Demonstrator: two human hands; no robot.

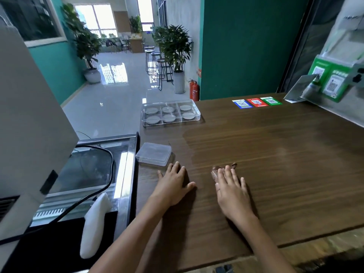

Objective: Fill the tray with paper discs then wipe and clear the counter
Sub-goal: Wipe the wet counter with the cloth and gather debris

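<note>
On a dark wooden counter (pixel 275 154), damp in a broad patch, the clear tray (pixel 171 113) sits at the far edge, all six compartments holding paper discs (pixel 168 109). The left hand (pixel 173 184) lies flat and empty; the right hand (pixel 230 187) presses a crumpled brown wipe (pixel 215 171) under straight fingers, apparently mid-wipe.

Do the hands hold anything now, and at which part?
Nothing is gripped. The left hand lies flat on the counter; the right hand presses flat on a brownish cloth.
</note>
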